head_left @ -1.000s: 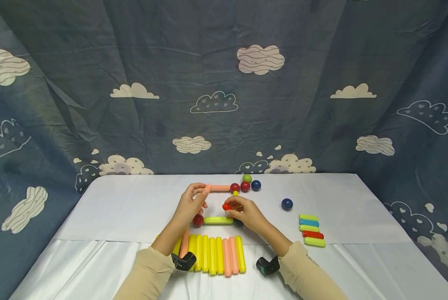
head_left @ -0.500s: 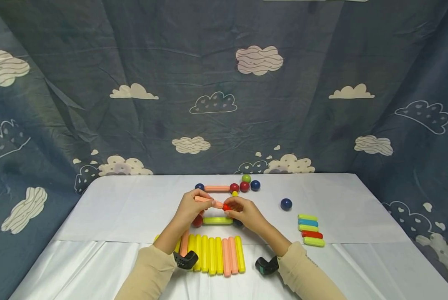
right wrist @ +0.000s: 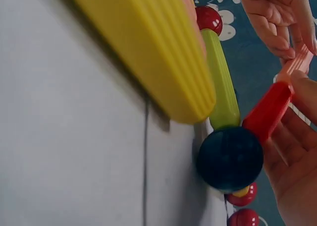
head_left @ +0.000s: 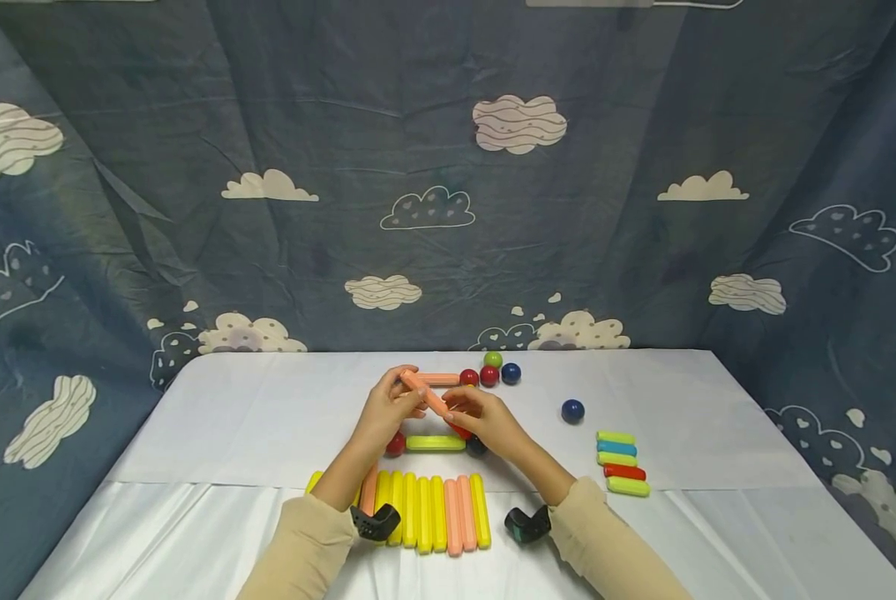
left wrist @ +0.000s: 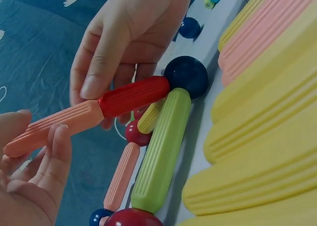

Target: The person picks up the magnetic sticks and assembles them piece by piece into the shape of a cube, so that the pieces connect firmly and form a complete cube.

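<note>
My left hand (head_left: 386, 410) pinches one end of a salmon magnetic rod (head_left: 423, 393), which slants down to the right. Its lower end meets the top of a red rod (left wrist: 133, 96), apparently end to end. The thumb and fingers of my right hand (head_left: 493, 423) grip around that joint. Below, the red rod touches a dark blue ball (left wrist: 185, 76). From this ball a lime green rod (head_left: 436, 443) runs left to a red ball (head_left: 396, 444). Behind lie another salmon rod (head_left: 440, 379) and a red ball (head_left: 468, 378); a yellow rod (left wrist: 150, 118) leads forward from that ball.
Loose red (head_left: 489, 376), green (head_left: 493, 359) and blue balls (head_left: 511, 373) sit at the back. A single blue ball (head_left: 573, 411) lies to the right, near a column of short rods (head_left: 618, 462). Several long yellow rods (head_left: 424, 512) and salmon rods (head_left: 453, 517) line the front.
The salmon rod has swung from near upright in my left hand to a slant and now meets the red rod. My right hand has shifted slightly onto the joint.
</note>
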A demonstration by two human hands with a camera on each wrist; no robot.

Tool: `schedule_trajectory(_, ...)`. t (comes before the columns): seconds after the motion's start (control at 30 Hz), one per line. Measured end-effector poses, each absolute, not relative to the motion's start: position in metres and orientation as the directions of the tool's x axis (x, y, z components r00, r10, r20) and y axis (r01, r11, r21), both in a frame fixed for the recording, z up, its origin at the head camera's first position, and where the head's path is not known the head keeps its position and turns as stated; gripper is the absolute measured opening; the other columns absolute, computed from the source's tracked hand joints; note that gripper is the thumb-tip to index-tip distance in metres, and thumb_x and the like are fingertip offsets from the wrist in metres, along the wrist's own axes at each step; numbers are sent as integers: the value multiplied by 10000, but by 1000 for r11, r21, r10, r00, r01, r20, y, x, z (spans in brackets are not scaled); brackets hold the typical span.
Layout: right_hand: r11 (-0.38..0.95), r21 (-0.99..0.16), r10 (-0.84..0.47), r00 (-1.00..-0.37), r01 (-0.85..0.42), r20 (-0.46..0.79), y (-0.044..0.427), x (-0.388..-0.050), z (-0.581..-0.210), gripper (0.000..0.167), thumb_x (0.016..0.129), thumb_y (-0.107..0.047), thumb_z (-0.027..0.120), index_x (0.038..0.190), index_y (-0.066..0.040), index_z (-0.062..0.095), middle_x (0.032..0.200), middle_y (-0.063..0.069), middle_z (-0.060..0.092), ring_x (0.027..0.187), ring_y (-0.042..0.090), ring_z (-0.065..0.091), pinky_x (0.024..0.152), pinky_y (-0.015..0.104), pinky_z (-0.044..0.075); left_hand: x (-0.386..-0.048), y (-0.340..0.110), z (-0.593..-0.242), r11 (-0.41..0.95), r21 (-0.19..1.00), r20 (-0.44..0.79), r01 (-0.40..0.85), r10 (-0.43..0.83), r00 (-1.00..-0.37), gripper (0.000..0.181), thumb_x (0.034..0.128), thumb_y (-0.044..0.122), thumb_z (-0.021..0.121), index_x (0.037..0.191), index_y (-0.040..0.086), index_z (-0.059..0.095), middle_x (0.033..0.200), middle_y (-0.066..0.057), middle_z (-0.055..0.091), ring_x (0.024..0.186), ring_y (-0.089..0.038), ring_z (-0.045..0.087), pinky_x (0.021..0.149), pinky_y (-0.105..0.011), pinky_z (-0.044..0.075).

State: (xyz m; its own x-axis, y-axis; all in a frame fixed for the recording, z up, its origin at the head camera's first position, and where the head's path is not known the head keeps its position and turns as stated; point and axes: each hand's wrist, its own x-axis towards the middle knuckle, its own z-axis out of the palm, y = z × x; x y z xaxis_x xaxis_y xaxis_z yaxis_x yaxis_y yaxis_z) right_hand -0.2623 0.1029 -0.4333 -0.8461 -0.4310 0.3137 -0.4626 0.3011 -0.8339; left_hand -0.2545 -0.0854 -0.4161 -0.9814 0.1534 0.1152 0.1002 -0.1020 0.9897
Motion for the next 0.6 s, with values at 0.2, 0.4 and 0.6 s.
schedule_trajectory(0.2, 204, -865, -468, -822, -459, 325, 92, -264, -422, 335, 836, 62, 576, 1164, 83, 511, 1121, 241, 538, 928, 353, 567, 796, 359, 478, -256, -93, -427, -50, 988, 154, 149, 124, -980, 520, 909, 114, 538, 1366, 137, 290, 1280, -182, 376, 949, -380, 545, 751, -365, 496)
schedule_trajectory(0.4, 265, -843, -463, -828, -468, 314, 89, -288, -445, 366, 854, -35, 592, 1217, -57, 548, 1224, 102, 524, 945, 255, 570, 809, 334, 471, -255, -103, -434, 266, 948, 165, 176, 64, -984, 487, 906, 180, 538, 1354, 192, 347, 1289, -107, 425, 1115, -305, 431, 882, -420, 401)
schedule_trajectory(0.6, 410, -790, -452, -854, -456, 258, 87, -297, -451, 337, 848, -60, 611, 1182, -100, 597, 1156, 65, 571, 923, 215, 578, 798, 326, 476, -255, -110, -444, 458, 887, 43, 53, 33, -999, 556, 861, 109, 578, 1367, 154, 350, 1266, -169, 396, 1079, -322, 437, 855, -442, 412)
